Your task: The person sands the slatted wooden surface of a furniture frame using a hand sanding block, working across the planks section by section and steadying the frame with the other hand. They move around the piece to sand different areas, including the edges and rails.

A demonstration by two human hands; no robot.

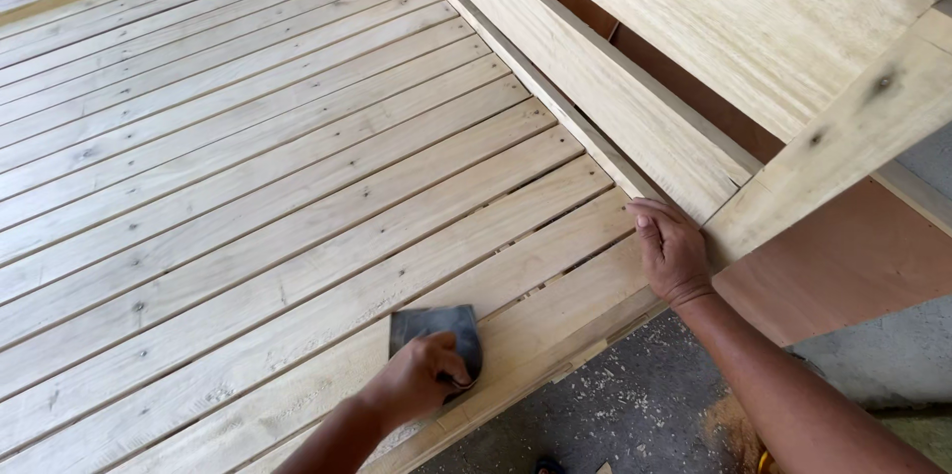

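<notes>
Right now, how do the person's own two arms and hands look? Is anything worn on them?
Both arms are bare as far as the picture shows: no sleeves, no gloves. The left hand and the right hand carry no ring, and no watch or band shows at either wrist. The right forearm looks thick and fills the lower right corner; the left forearm enters from the bottom edge. No marks can be made out.

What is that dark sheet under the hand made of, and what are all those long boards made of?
The dark sheet under the left hand looks like sandpaper: thin, dull grey, bending slightly. The slats look like bare, unpainted wood, pale with grain lines and small knots. The right hand rests on the frame corner.
</notes>
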